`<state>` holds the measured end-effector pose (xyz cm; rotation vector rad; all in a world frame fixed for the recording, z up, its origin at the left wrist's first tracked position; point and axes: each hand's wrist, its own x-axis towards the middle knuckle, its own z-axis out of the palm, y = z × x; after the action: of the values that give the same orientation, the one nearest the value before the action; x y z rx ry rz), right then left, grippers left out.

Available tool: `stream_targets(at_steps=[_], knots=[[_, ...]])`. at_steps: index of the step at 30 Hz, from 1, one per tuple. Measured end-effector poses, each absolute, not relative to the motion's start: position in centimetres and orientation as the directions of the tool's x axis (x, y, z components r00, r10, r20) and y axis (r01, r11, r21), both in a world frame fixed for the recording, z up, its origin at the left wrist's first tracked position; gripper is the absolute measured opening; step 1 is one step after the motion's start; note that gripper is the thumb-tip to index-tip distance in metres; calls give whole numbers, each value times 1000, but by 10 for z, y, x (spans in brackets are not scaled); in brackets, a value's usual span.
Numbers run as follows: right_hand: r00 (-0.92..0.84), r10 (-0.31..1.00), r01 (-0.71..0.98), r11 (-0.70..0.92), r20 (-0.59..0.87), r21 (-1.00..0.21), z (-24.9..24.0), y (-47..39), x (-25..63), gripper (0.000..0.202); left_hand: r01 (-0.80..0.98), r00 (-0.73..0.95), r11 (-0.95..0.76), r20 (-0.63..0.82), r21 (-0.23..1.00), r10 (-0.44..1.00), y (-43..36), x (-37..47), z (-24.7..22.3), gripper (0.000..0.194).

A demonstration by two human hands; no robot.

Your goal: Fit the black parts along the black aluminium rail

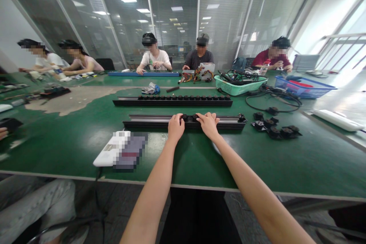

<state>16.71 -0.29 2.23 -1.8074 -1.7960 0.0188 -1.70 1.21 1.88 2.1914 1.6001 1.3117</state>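
Observation:
A long black rail (151, 125) with a silvery channel lies across the green table in front of me. My left hand (176, 126) is closed, thumb and fingers around a small black round-topped module (185, 117) at the middle of the rail. Just to its right, my right hand (209, 125) pinches a second black module (195, 117), its fingertips partly hiding it. Another black piece (241, 117) sits at the rail's right end. Behind it lies a similar black rail (126, 103) with a row of several such modules (183, 98) along it.
Several loose black modules (286, 131) lie to the right. Farther back are a green basket (238, 88) of cables, a blue basket (307, 88) and a glove (151, 88). A white device (107, 152) lies at the left front. Several people sit across the table.

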Motion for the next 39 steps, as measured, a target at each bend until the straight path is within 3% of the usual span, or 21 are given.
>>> stream_targets(at_steps=[15,32,39], knots=[[55,921,913,110,385,-394,24,-8,177,40,723,62,-426,563,544,824,12,-16,19,28],[133,891,920,53,435,-389,18,-9,164,40,713,60,-431,564,553,823,10,-16,20,28],[139,905,947,-3,402,-320,23,-16,155,42,725,58,-418,557,547,829,11,-16,19,28]])
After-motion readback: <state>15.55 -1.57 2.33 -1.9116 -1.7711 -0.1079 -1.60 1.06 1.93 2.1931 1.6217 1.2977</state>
